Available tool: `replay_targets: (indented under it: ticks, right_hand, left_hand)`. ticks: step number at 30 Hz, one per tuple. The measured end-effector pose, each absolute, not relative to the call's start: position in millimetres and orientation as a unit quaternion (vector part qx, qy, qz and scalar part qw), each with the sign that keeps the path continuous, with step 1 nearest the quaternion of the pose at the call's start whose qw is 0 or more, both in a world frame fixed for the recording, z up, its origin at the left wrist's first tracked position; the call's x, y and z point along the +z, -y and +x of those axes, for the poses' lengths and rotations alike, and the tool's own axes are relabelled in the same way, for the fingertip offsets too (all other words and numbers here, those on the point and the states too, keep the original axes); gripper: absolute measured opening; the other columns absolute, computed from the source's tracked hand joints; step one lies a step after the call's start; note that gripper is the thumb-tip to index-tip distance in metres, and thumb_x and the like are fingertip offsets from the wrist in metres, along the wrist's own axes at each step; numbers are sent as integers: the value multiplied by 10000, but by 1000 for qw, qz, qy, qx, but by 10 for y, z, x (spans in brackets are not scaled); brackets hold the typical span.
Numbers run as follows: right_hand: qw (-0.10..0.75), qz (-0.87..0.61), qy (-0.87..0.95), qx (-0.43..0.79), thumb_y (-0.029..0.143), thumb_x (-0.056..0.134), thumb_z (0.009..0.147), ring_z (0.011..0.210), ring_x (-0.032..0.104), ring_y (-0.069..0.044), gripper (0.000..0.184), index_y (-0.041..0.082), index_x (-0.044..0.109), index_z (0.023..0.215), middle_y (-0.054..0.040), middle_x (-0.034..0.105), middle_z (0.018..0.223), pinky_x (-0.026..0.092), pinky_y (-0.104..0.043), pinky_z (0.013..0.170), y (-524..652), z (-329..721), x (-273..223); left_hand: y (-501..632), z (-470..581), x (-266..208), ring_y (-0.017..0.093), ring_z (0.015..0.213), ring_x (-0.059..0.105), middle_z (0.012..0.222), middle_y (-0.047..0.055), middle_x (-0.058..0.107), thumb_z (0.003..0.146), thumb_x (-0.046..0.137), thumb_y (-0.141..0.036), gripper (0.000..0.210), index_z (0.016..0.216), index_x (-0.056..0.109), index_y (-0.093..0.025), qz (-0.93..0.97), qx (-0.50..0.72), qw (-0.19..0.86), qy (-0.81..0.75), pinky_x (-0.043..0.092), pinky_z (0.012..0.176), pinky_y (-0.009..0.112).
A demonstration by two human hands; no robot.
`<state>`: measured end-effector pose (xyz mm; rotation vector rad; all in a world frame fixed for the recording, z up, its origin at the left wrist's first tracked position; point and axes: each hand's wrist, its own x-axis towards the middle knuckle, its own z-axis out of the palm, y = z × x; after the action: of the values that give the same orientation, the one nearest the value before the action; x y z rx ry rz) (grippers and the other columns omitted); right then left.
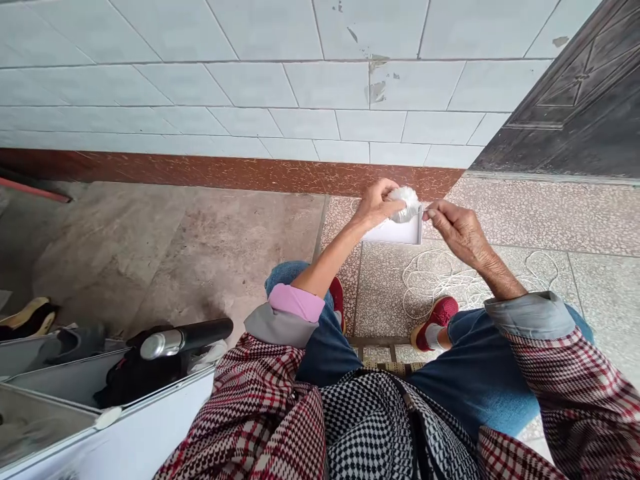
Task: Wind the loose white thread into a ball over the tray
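Thumb and fingers of my left hand (377,205) are closed around a white fluffy bundle (406,200), which looks wrapped with white strands around its middle. Just to its right, my right hand (457,230) is in a pinch, fingertips close to the bundle. Whatever lies between those fingertips is too small to make out. Under both hands, a shallow white box (397,233) rests on the floor, partly hidden by my left hand and the bundle. Loose loops of white cord (425,277) lie on the floor below my right hand, partly covered by my forearm.
A pale tiled wall (250,87) with a brown base strip stands ahead, and a dark door (580,100) is at the right. At lower left are open compartments (55,400) holding a black cylinder (205,331) with a silver end. My red shoes (443,310) stand near the cord.
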<state>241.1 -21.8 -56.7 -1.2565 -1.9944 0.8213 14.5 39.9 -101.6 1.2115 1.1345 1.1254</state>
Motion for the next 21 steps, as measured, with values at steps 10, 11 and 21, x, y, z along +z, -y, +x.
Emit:
replay_targets:
  ticks: [10, 11, 21]
  right_hand:
    - [299, -518, 746, 293, 660, 486, 1119, 707, 550, -207, 475, 249, 619, 921, -52, 655, 793, 430, -368, 712, 136, 2749, -984]
    - [289, -511, 750, 306, 672, 488, 1112, 707, 549, -207, 492, 244, 621, 909, -51, 650, 781, 428, -367, 710, 167, 2717, -1019]
    - [293, -427, 742, 426, 818, 542, 1102, 640, 423, -156, 632, 227, 696, 940, 13, 495, 708, 341, -325, 632, 270, 2461, -733]
  left_hand:
    - [-102, 338, -926, 266, 1053, 739, 1224, 107, 782, 698, 888, -427, 594, 1233, 709, -243, 453, 346, 759, -313, 631, 846, 393]
    - [-116, 347, -950, 290, 1117, 742, 1293, 114, 780, 711, 880, -418, 600, 1265, 709, -260, 430, 378, 756, -317, 643, 870, 406]
    - [-103, 318, -1215, 238, 1044, 688, 1225, 76, 761, 724, 750, -144, 462, 1174, 711, -241, 588, 455, 469, -477, 599, 953, 420]
